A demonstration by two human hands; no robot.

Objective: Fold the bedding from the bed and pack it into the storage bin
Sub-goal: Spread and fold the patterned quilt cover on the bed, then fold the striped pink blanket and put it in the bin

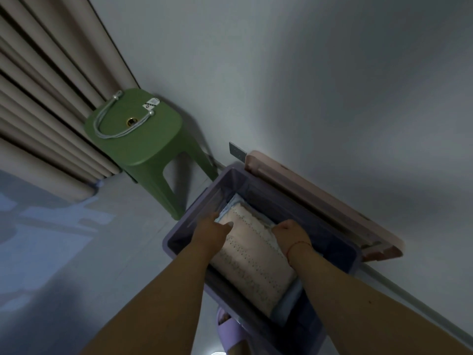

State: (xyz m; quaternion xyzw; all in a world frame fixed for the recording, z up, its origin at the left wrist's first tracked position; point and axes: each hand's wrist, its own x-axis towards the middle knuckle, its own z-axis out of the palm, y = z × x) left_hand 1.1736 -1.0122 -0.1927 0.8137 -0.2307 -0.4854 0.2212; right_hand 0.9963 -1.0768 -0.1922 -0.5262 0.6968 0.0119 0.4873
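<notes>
A purple storage bin (184, 234) stands open on the floor against the wall. Inside it lies folded pink bedding (252, 254) with a dotted pattern, on top of a pale blue folded layer (236, 202). Both my arms reach down into the bin. My left hand (211, 230) rests on the bedding's left far corner, fingers pressed against it. My right hand (290, 233) is curled over the bedding's right edge, a red string on its wrist. Whether either hand truly grips the cloth is hard to judge.
The bin's pink lid (320, 201) leans against the wall behind it. A green plastic stool (143, 139) with a grey cord on its seat stands left of the bin, by beige curtains (46, 103). A purple slipper (230, 331) shows below the bin.
</notes>
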